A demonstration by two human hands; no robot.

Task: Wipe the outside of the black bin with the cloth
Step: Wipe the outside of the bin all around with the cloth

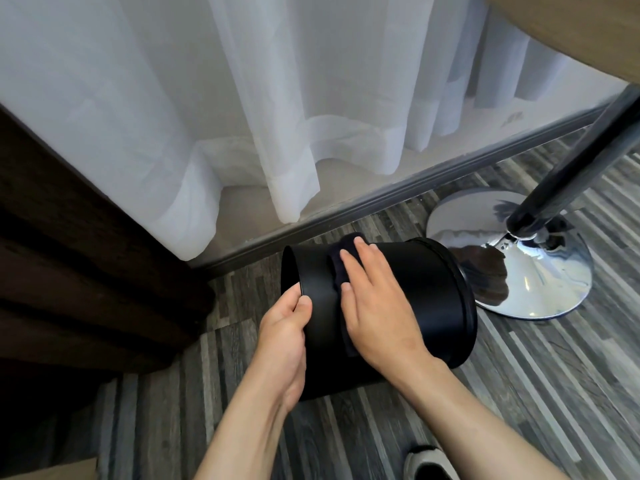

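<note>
The black bin [426,292] lies tipped on its side on the floor, one round end facing left. My left hand [284,334] grips the rim of that left end, thumb on the outer wall. A dark cloth [341,268] is draped over the top of the bin's side wall. My right hand [374,299] lies flat on the cloth with fingers spread, pressing it against the bin. Most of the cloth is hidden under that hand.
A chrome round table base [540,271] with a dark pole [571,168] stands just right of the bin. White sheer curtains [277,98] hang behind along a grey baseboard. Dark wooden furniture [86,271] fills the left. A shoe [429,462] shows at the bottom.
</note>
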